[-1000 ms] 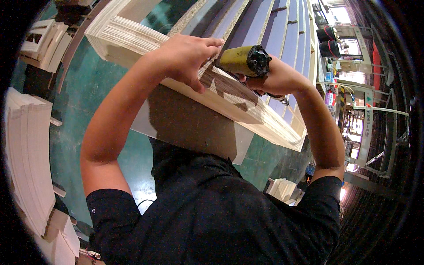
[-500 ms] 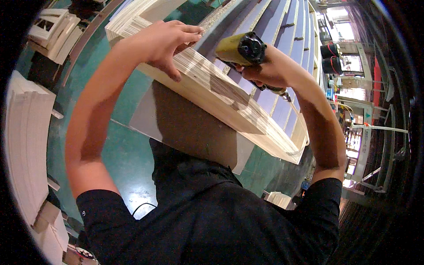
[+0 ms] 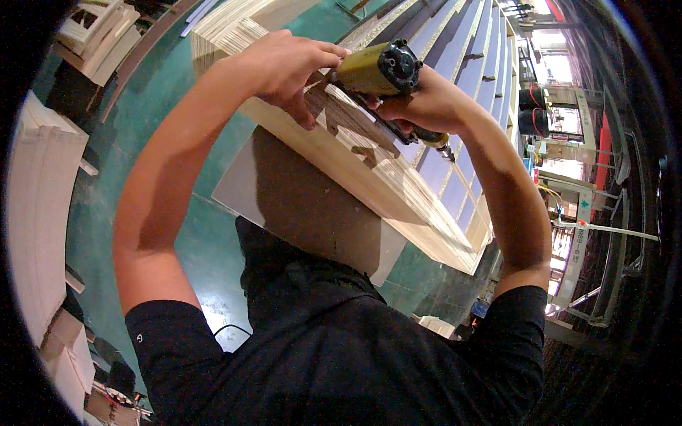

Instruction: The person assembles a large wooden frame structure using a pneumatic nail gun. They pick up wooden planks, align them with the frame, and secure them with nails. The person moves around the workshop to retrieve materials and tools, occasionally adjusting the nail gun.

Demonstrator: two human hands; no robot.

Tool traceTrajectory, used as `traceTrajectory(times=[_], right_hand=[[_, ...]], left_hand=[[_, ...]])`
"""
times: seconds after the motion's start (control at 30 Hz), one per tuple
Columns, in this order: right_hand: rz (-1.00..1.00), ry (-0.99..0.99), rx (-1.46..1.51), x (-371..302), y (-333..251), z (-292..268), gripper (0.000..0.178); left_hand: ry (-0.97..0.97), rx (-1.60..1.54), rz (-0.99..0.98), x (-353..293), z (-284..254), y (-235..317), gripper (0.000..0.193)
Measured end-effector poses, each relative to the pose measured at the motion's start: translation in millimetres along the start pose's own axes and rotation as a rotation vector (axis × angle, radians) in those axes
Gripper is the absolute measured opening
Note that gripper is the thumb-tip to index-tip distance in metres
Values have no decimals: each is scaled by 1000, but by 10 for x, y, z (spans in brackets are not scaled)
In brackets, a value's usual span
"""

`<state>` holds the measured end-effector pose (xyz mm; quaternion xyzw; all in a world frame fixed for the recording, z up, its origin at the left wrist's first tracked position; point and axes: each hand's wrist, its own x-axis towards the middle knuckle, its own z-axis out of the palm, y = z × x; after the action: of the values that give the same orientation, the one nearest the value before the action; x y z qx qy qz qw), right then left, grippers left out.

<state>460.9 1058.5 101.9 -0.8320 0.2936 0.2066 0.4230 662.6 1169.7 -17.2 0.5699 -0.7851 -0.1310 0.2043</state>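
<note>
My right hand (image 3: 426,103) is wrapped round the handle of an olive-yellow air nail gun (image 3: 368,71) with a black end cap. Its nose points left, at the fingertips of my left hand (image 3: 295,77). The left thumb and fingers are spread over the top of a long row of pale wooden strips (image 3: 408,181) packed edge to edge. Whether they press on a strip is hard to see. From the handle, a metal fitting (image 3: 446,150) leads to a thin pale hose (image 3: 470,186). The nose's exact contact point is hidden.
Beyond the strips lie long lilac panels with chipboard edges (image 3: 455,71). A grey-brown board (image 3: 320,192) is on the green floor before me. White sheets (image 3: 42,184) are stacked at left, wooden frames (image 3: 96,39) at far left. Black buckets (image 3: 531,110) stand at right.
The nail gun has come left and close to my left hand, which has shifted slightly right along the strips. The view has shifted a little too.
</note>
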Motion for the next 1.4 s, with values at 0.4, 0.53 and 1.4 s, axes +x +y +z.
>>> traceTrajectory(times=[0.4, 0.53, 1.4], right_hand=[[-12, 46, -10, 17, 13, 65, 30], [-123, 87, -37, -3, -12, 108, 29], [-319, -113, -92, -2072, 801, 550, 39]], left_hand=[[28, 9, -26, 28, 91, -37, 97], [19, 37, -52, 35, 127, -71, 98], [-39, -531, -269, 68, 7, -138, 43]])
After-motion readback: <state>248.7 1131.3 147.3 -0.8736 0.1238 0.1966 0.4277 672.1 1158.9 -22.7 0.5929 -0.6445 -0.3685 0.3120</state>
